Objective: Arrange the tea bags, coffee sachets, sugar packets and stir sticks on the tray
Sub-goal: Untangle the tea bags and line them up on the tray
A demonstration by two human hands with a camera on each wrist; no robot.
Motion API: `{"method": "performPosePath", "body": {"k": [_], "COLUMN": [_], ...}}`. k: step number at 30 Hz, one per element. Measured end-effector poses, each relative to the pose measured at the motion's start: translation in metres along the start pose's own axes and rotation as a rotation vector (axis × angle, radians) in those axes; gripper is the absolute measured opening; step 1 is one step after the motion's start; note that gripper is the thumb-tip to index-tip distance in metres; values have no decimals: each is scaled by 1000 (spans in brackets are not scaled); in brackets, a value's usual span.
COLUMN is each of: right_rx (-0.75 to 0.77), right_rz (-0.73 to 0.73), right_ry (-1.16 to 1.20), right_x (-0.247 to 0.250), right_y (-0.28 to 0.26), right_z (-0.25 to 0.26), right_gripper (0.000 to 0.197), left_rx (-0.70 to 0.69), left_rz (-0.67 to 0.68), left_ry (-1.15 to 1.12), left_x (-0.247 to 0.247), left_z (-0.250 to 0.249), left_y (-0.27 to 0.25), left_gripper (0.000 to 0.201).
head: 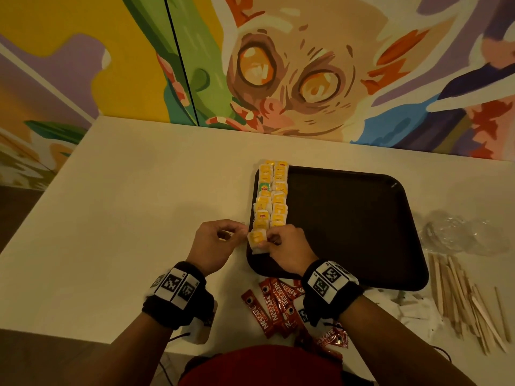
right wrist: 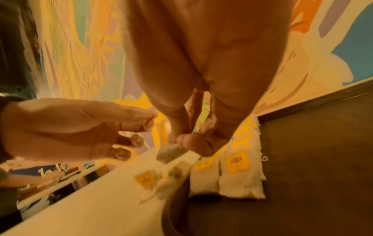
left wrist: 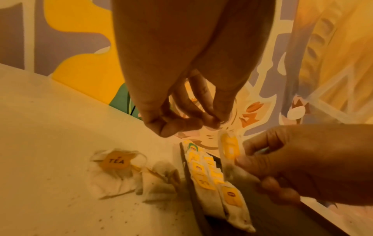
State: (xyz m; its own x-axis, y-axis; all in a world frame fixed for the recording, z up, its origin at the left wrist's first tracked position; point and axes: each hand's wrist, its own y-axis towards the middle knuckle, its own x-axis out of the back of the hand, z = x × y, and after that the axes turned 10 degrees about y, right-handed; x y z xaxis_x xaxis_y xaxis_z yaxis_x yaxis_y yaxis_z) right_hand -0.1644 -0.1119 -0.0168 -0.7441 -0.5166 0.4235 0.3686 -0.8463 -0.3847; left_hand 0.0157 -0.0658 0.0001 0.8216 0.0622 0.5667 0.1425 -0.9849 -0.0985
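Tea bags (head: 271, 196): white paper pouches with yellow tags, one tag green, laid in two overlapping columns along the left edge of the tray (head: 348, 218), a dark, smooth rectangle with rounded corners. Right hand (head: 287, 250) pinches one tea bag (head: 257, 240) at the near end of the rows. Left hand (head: 216, 243) has thumb and forefinger pressed together just beside it; what they hold cannot be told. Loose bags (left wrist: 129, 172) lie on the white table (head: 139, 190), left of the tray. Red glossy coffee sachets (head: 274, 307) lie near; pale wooden stir sticks (head: 468, 299) lie right.
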Motion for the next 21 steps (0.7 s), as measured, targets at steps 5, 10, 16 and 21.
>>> {"method": "performPosePath", "body": {"k": [5, 10, 16, 21], "right_rx": [-183, -239, -222, -124], "right_rz": [-4, -43, -96, -164], "right_ry": [-94, -103, -92, -150], "right_x": [-14, -28, -27, -21], "right_y": [5, 8, 2, -1], "right_z": [-6, -8, -8, -1], "right_gripper": [8, 12, 27, 27], "left_rx": [70, 204, 344, 271], "left_rz": [-39, -118, -37, 105], "left_ry": [63, 73, 237, 487], "left_x": [13, 22, 19, 11], "left_z": [24, 49, 63, 65], "left_y": [0, -1, 2, 11], "left_gripper": [13, 8, 66, 73]}}
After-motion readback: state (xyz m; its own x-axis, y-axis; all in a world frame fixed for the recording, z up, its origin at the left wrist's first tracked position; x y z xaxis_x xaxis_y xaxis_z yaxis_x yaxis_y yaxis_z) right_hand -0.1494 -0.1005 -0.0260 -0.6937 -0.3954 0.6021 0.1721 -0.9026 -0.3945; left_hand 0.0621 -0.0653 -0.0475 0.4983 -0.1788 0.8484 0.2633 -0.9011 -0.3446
